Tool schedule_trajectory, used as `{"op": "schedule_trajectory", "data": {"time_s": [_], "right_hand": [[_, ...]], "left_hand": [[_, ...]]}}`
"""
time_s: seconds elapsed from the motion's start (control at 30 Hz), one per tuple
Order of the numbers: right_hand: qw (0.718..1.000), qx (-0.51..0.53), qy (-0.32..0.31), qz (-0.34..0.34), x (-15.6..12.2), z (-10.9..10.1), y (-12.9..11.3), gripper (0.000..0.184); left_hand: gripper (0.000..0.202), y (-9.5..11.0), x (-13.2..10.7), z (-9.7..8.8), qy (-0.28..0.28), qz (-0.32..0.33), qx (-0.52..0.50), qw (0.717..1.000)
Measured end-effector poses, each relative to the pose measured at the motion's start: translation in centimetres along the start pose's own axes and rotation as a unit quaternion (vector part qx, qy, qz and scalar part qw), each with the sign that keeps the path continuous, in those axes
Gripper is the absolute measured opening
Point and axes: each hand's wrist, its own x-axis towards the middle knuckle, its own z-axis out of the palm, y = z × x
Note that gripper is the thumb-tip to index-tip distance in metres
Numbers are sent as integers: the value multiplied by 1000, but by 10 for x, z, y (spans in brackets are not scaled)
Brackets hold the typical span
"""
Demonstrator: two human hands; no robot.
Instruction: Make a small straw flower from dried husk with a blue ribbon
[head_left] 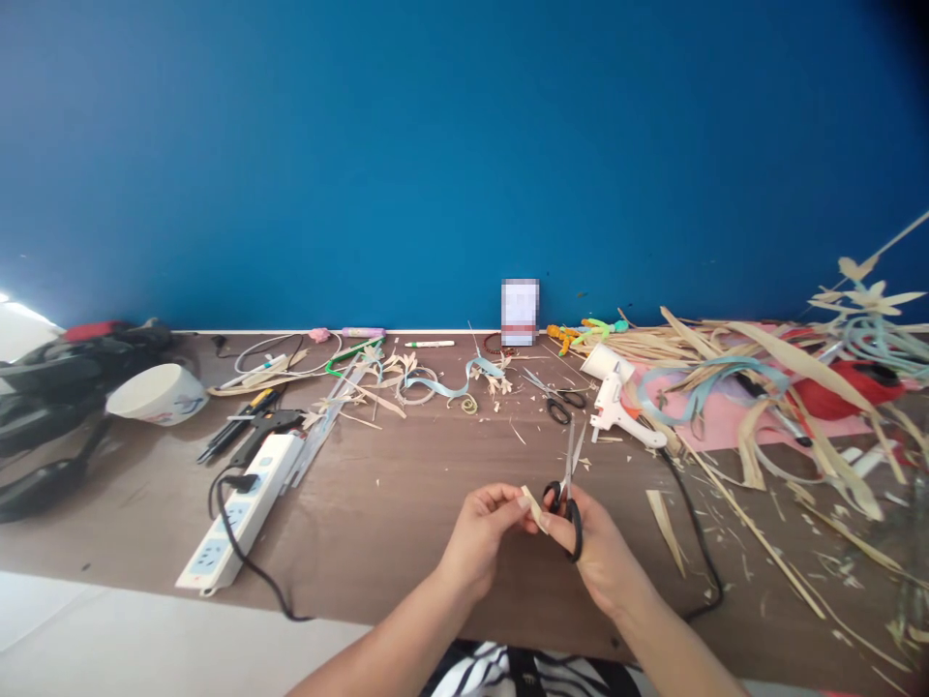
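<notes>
My scissors (570, 484), black-handled, stand nearly upright in my right hand (601, 557), with the steel blades pointing away and seemingly a little apart. A small pale strip (535, 509) sits pinched in my left hand (480, 534), just beside the handles.

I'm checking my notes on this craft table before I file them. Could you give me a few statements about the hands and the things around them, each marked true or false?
1. The right hand holds black-handled scissors with the blades pointing away from the person. True.
2. The left hand is empty. False: its fingers pinch a pale strip next to the scissors.
3. A white glue gun lies on the table beyond the hands. True.
4. The power strip lies to the right of the hands. False: it lies to their left, with a black plug in it.
5. A second pair of scissors lies on the table near the glue gun. True.
</notes>
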Motion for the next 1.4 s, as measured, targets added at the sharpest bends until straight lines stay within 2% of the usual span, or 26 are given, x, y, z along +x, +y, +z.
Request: {"op": "schedule_trajectory", "data": {"time_s": [0.13,0.3,0.47,0.67,0.87,1.07,1.2,1.4], "right_hand": [[999,32,17,0,2,-1,3,23],[1000,11,21,-6,3,1,5,21],[995,-86,28,-49,3,2,8,20],[970,-213,57,-105,1,3,7,14],[951,-267,63,-140,-1,4,3,9],[960,-248,56,-116,0,1,4,10],[973,-199,53,-105,3,-4,4,12],[979,-173,45,-98,6,-6,-2,12]], "left_hand": [[13,-2,0,-3,-7,-45,-51,998],[15,-4,1,-3,-11,-41,-50,998],[17,-6,2,-3,0,-23,-12,1000],[19,-7,3,-3,5,-1,15,1000],[23,-2,4,-5,12,19,69,997],[21,4,3,-6,8,27,102,994],[18,12,2,-10,-31,16,136,990],[13,14,0,-16,-89,-13,272,958]]}}
